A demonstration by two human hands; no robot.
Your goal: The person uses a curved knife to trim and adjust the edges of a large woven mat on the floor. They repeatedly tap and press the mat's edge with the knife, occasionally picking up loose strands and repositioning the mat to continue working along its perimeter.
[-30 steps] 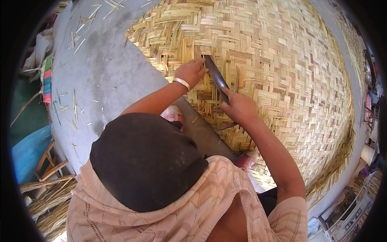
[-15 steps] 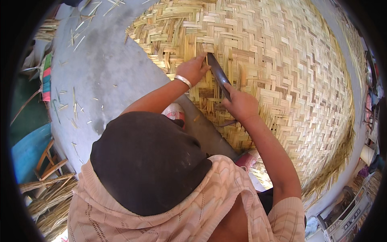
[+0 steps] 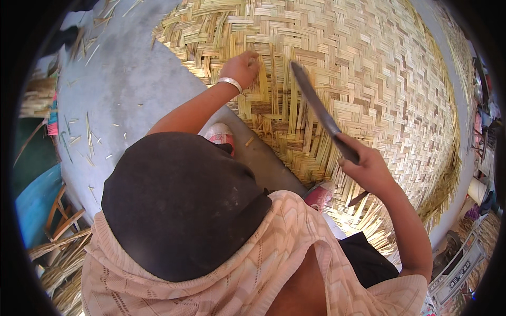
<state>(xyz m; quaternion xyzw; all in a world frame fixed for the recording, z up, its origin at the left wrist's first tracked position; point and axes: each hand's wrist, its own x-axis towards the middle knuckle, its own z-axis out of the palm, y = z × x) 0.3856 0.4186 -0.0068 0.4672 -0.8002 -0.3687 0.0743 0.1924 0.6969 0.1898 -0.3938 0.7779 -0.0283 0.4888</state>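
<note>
A large woven mat (image 3: 390, 116) of flat straw-coloured strips lies on the floor in front of me. My right hand (image 3: 369, 166) grips the handle of a long dark knife (image 3: 316, 102), its slightly curved blade pointing away and to the left over the mat. A thin dark hooked piece shows below that fist. Near the mat's left part is my left hand (image 3: 240, 69), wearing a pale bracelet, its fingers curled closed beside some yellowish strips (image 3: 263, 81). Whether a strip is pinched in them is hidden.
Left of the mat, straw scraps (image 3: 89, 134) litter the grey floor (image 3: 126, 79). A blue curved object (image 3: 39, 197), a wooden frame (image 3: 63, 216) and straw bundles (image 3: 63, 258) line the left edge. My shoes (image 3: 220, 134) stand by the mat's near edge. A metal frame (image 3: 458, 266) is lower right.
My right hand has drawn the knife back toward me and right, off the spot beside my left hand. My left hand has shifted slightly left and away, its fingers now curled in.
</note>
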